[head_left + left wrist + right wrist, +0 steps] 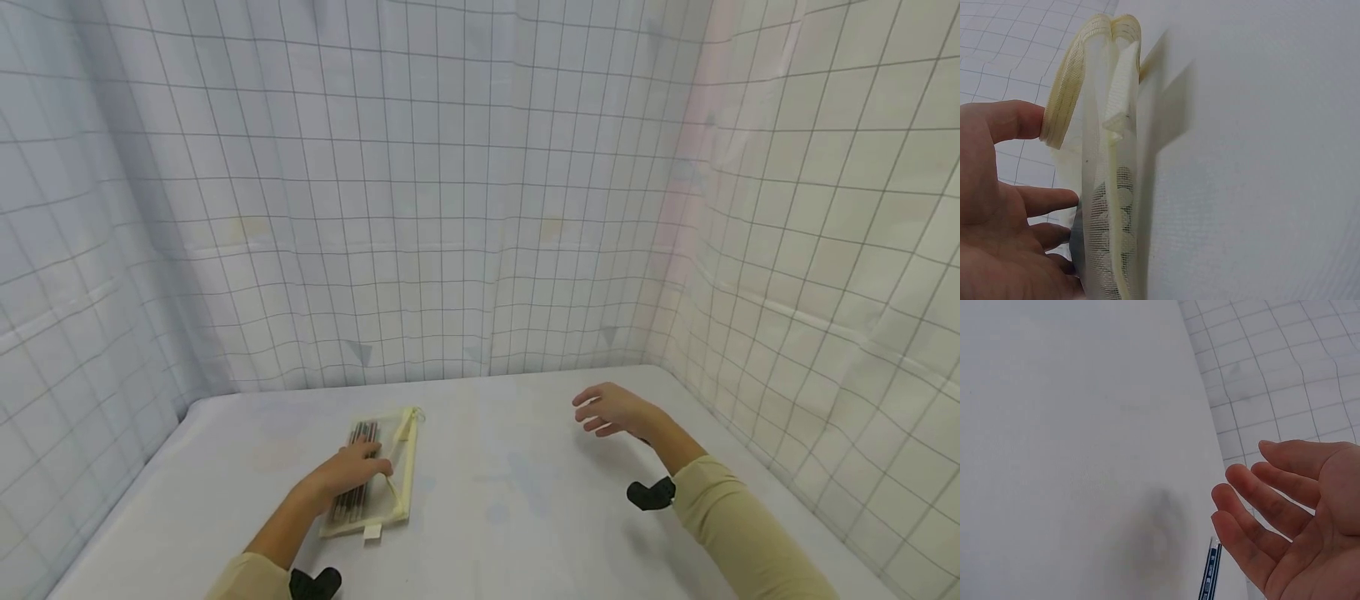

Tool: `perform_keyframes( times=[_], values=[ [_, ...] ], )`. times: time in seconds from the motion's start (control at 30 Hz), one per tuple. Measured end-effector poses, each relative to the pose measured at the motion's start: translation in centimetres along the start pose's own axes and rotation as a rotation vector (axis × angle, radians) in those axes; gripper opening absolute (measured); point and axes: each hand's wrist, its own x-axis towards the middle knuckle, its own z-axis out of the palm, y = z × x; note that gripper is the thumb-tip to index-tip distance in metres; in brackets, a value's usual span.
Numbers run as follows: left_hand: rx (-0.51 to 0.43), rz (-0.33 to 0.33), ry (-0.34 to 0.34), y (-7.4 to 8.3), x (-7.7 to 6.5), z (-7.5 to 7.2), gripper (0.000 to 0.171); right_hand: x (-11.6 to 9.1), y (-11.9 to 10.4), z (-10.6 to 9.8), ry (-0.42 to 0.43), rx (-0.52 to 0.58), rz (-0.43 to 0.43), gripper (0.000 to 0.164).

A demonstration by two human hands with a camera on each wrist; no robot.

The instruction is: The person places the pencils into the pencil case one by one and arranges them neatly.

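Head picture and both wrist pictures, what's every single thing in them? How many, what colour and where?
Cloth-covered table: 1, white, across the bottom of the head view
Gridded cloth curtain: pieces uncountable, white with dark lines, behind and beside the table
Flat see-through mesh pouch: 1, pale yellow edges, on the table's left part
Slim straight sticks: several, too bunched to count, dark, inside the pouch
Small tag: 1, white, at the pouch's near edge
Slim striped stick: 1, dark blue and white, low in the right wrist view
Left hand: 1, bare, fingers touching the pouch
Right hand: 1, bare, above the table's right part
Long sleeves: 2, pale yellow, one per arm
Wrist pieces: 2, black, one per wrist
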Motion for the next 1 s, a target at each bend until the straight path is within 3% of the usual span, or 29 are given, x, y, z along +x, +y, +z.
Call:
perform_keyframes(
  times=[0.33, 0.67, 0.83, 1.0],
  values=[
    [0.011, 0.01, 0.003, -0.3, 0.2, 0.0, 0.086, -1.2, 0.6, -1.5, 0.019, -0.01, -0.003, 0.049],
    [0.015, 0.006, 0.009, -0.4, 0.0, 0.1, 0.086, -1.8, 3.2, -2.9, 0.119, -0.019, 0.016, 0.043],
    [0.022, 0.006, 0.016, -0.3, 0.0, 0.1, 0.086, -1.6, 5.0, -3.6, 0.186, -0.122, -0.016, 0.038],
    [0.024, 0.01, 0.019, -0.4, 0.2, 0.1, 0.085, -1.3, 6.7, -3.6, 0.294, -0.364, -0.084, 0.025]
  ],
)
